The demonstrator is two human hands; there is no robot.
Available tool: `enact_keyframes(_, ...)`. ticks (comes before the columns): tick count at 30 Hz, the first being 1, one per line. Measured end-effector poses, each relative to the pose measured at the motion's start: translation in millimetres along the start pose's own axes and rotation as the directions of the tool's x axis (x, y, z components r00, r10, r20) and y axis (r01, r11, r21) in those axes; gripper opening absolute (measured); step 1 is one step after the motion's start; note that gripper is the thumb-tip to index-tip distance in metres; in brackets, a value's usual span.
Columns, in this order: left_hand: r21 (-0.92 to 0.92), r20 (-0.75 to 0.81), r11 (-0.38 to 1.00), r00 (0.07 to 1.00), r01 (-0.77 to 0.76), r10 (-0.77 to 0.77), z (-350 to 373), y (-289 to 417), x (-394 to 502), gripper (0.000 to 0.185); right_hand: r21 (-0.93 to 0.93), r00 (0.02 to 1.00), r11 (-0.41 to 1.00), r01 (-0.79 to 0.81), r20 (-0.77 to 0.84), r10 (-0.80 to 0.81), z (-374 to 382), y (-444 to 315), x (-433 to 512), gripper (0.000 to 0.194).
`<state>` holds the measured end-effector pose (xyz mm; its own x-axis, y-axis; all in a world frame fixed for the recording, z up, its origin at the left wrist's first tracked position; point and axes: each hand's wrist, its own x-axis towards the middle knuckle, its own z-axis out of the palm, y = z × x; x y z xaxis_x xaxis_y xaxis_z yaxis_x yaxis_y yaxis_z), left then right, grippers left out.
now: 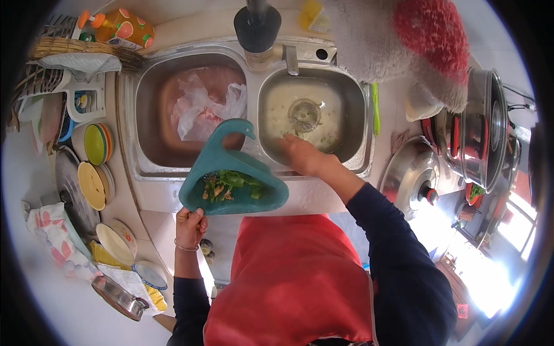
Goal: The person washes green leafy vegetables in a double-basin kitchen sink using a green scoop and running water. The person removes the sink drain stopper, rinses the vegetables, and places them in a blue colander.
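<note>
My left hand point(190, 228) grips the near left corner of a teal swan-shaped sink strainer basket point(277, 190). Green leaves and brownish scraps point(229, 184) lie inside the basket, which is held over the front edge of the double sink. My right hand point(305, 158) reaches over the near left side of the right basin point(346, 129); its fingertips are blurred, so whether they hold anything is unclear. Shallow cloudy water with small bits surrounds the drain strainer point(304, 116) below. A translucent plastic bag point(194, 108) with pinkish contents sits in the left basin point(151, 116), beyond the basket.
A faucet spout point(291, 60) projects over the right basin. Bowls point(97, 145), plates and lids line the left counter. To the right are a green-handled utensil point(375, 110), a large pot lid point(411, 177) and a steamer pot point(480, 129). A fuzzy cloth point(368, 39) hangs at upper right.
</note>
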<state>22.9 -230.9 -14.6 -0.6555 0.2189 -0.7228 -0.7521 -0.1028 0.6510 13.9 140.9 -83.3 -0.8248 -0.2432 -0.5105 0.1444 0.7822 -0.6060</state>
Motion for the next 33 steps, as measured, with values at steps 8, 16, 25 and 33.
enact_keyframes(8,0.266,-0.009,0.956,0.992,0.12,-0.122,34,20,14,0.007,0.708,0.935,0.685,0.172,-0.336,0.113,-95,-20,-44,0.041)
enact_keyframes(16,0.416,0.237,0.904,0.948,0.1,-0.214,91,38,44,0.017,0.682,0.989,0.719,-0.133,0.142,0.048,-150,-37,-73,0.028)
enact_keyframes(25,0.319,0.317,0.938,0.917,0.136,-0.241,122,16,73,0.016,0.63,0.992,0.769,-0.103,0.008,0.126,-183,-30,-114,0.024)
enact_keyframes(33,0.056,0.23,0.976,0.949,0.21,-0.217,91,17,54,0.014,0.21,0.985,0.978,0.003,-0.171,0.033,-205,8,-60,0.023)
